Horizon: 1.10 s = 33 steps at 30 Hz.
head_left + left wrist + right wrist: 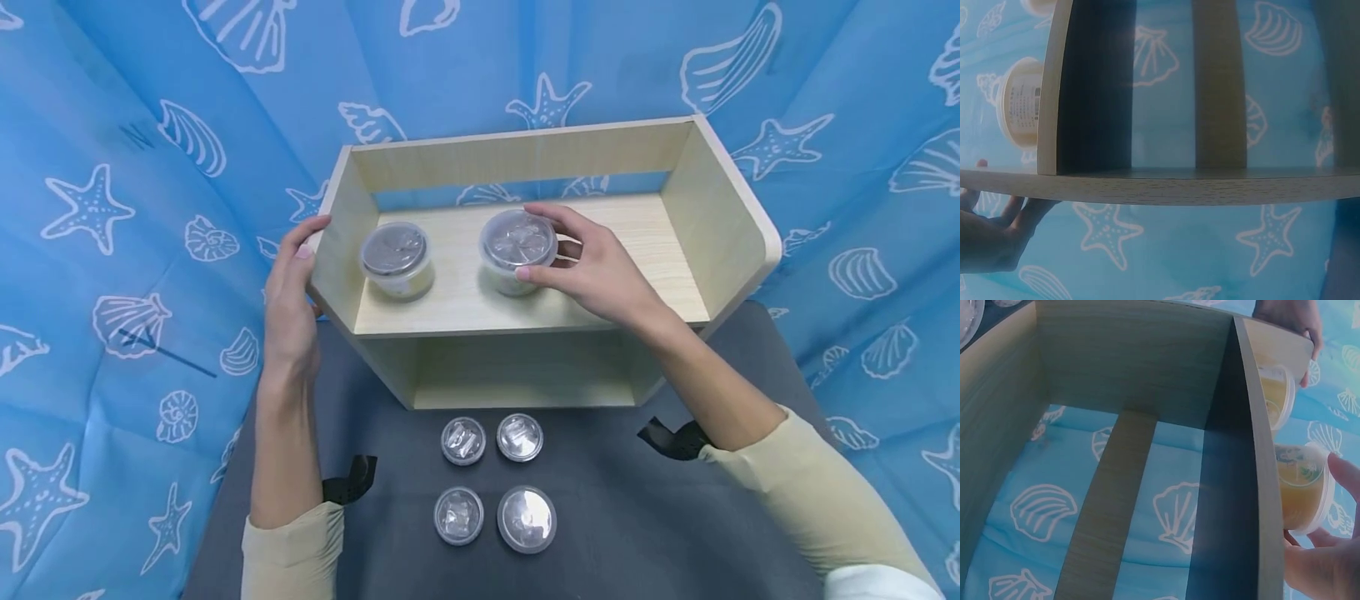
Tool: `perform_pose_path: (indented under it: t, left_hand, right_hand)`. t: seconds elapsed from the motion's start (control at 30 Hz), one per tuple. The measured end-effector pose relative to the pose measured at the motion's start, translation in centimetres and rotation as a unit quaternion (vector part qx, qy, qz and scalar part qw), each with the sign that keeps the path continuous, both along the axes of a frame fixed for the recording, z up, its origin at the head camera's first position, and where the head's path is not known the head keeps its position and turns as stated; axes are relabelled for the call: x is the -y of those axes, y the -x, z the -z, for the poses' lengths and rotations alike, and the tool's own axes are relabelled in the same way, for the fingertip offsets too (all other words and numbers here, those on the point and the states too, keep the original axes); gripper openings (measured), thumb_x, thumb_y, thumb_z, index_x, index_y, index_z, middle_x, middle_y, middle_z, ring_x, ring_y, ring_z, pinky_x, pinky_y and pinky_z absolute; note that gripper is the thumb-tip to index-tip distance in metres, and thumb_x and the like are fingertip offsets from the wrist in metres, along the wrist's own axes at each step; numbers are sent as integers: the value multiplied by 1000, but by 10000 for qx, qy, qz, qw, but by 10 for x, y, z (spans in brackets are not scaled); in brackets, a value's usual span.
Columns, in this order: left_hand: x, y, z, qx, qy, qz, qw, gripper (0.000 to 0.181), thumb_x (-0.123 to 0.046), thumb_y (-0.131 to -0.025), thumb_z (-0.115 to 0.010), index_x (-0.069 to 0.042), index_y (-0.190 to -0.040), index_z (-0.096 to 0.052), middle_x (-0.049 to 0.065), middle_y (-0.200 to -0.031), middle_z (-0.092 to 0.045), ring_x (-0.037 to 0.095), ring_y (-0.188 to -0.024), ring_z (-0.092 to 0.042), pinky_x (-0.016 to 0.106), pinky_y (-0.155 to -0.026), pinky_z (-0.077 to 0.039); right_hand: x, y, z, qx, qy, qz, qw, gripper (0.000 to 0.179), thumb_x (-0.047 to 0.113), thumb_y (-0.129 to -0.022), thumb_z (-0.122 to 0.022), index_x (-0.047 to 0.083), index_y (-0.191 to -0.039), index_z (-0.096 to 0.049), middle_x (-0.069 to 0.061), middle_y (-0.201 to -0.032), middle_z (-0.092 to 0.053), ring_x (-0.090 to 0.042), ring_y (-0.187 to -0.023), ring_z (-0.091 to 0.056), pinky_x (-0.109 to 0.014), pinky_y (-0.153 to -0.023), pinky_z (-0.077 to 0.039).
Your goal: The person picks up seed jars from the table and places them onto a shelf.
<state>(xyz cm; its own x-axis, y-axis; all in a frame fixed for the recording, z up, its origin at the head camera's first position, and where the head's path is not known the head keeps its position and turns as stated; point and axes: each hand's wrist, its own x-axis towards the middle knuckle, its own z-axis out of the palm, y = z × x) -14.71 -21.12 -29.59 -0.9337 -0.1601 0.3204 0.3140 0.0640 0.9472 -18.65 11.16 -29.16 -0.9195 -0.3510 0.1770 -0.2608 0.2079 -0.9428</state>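
Note:
A small two-tier wooden shelf [525, 321] stands with two clear plastic tubs on its upper board. My right hand [600, 267] holds the right-hand tub [517, 250] around its lidded rim, thumb at the front and fingers behind. In the right wrist view this tub [1300, 484] shows yellowish contents and a printed label. Left of it, apart, is the other lidded tub [396, 260], beside the left side panel. My left hand [288, 300] grips that panel's edge from outside; in the left wrist view one fingertip [982, 163] shows past the edge.
In front of the shelf, several small round lidded containers [527, 519] sit on the dark grey tabletop [637, 517]. The shelf's lower compartment [525, 371] lies below the tubs. A blue shell-print curtain [150, 250] hangs behind and at both sides.

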Motion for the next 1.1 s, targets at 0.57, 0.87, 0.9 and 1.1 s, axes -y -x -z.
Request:
perform_pose_path:
  t: [0.57, 0.87, 0.9, 1.1]
  left_hand:
    - [0, -2, 1, -134, 14, -4, 9999, 39, -25, -104, -38, -19, -137, -58, 6, -134, -48, 28, -108, -48, 47, -74, -40]
    - [0, -1, 2, -190, -10, 7, 9998, 39, -24, -105, -37, -18, -137, -58, 7, -134, -48, 28, -108, -48, 45, -73, -41]
    - [0, -1, 2, -179, -14, 8, 9998, 39, -25, -105, -38, -18, -137, -58, 7, -134, -48, 28, -108, -48, 45, -73, -41]
    - [1, 0, 2, -172, -58, 50, 9998, 39, -26, -105, -38, -18, -137, -57, 6, -135, -48, 27, -111, -47, 47, -74, -39]
  right_hand:
    - [11, 6, 5, 113, -70, 97, 9999, 71, 12, -86, -78, 11, -148, -43, -12, -141, -50, -29, -126, -55, -39, -103, -46]
    - [13, 7, 4, 113, -208, 66, 9997, 75, 11, -86, -77, 7, -149, -36, -13, -147, -43, -31, -125, -53, -42, -105, -43]
    - [14, 8, 5, 122, -203, 69, 9997, 76, 11, -86, -77, 7, -149, -35, -13, -148, -43, -31, -125, -53, -42, -105, -43]
    - [12, 4, 8, 144, -212, 57, 9997, 82, 14, -87, -77, 9, -153, -29, -14, -151, -41, -29, -135, -46, -39, -110, -39]
